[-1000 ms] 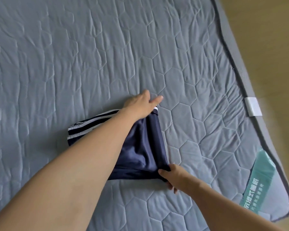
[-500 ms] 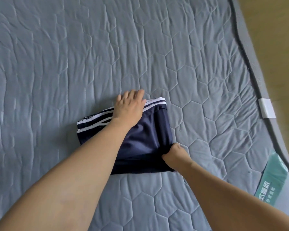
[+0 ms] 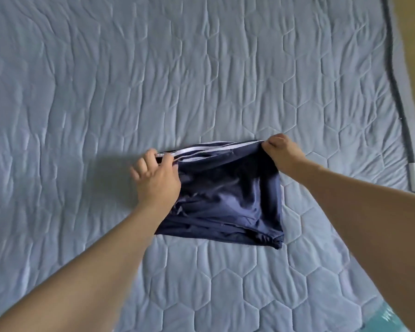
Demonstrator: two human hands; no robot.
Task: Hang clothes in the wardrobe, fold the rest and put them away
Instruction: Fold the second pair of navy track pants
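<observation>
Shorts [image 3: 228,195], navy with white stripes, lie folded on the bed [image 3: 225,68]; left hand [image 3: 157,180] and right hand [image 3: 283,152] each pinch a far corner. Draw both corners evenly toward the near edge, then flatten.

Head camera looks steeply down, close over the quilted mattress [image 3: 201,68], arms reaching forward.

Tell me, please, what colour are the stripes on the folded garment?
White stripes on navy, in the head view.
</observation>
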